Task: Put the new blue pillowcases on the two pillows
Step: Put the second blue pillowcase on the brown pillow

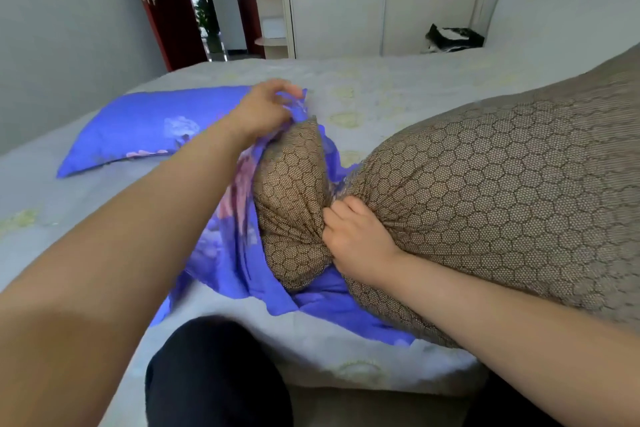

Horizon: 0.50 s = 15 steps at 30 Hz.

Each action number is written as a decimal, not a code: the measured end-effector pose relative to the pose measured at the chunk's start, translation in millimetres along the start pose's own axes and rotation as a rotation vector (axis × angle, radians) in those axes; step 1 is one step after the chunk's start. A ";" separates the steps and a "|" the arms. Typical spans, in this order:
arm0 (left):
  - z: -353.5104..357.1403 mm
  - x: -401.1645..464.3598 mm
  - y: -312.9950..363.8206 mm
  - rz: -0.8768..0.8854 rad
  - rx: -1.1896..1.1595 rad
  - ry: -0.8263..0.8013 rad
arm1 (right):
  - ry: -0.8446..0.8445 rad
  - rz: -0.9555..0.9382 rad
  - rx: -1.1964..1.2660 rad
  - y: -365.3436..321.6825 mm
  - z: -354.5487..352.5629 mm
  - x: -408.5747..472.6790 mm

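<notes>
Stuffing the brown pillow (485,191) into the second blue pillowcase (228,253), centre frame.
My left hand (266,107) is pinching the case's edge; my right hand (353,239) is gripping the bunched pillow; I'm thinking: keep the mouth wide, feed corners first; finished pillow (145,128) lying upper left.

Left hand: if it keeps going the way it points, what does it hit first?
Probably just the bed sheet beyond the pillowcase edge the left hand pinches; nothing else shows in that line, though depth is unclear.
</notes>
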<state>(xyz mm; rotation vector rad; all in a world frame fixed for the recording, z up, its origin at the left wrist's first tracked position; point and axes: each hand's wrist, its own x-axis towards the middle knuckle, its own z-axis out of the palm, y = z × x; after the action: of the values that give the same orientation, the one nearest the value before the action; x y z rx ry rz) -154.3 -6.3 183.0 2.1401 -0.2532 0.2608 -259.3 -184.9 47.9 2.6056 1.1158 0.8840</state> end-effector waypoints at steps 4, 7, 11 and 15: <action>53.2 -20.0 42.2 0.360 0.463 -0.267 | -0.074 -0.063 0.008 2.2 -3.9 3.6; 59.7 -23.4 42.9 0.421 0.678 -0.175 | -0.171 0.041 0.086 7.7 -8.1 1.1; 24.9 -9.3 18.9 0.129 1.078 0.138 | -0.261 0.137 0.168 12.6 -15.0 8.0; 6.1 -5.3 8.4 -0.001 1.201 0.146 | -0.282 0.037 0.159 11.3 -19.9 15.9</action>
<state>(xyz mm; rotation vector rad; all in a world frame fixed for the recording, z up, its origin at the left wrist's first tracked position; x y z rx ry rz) -161.1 -15.5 184.8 3.2727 0.0255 0.6903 -255.5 -183.1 75.4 2.7736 1.1023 0.4292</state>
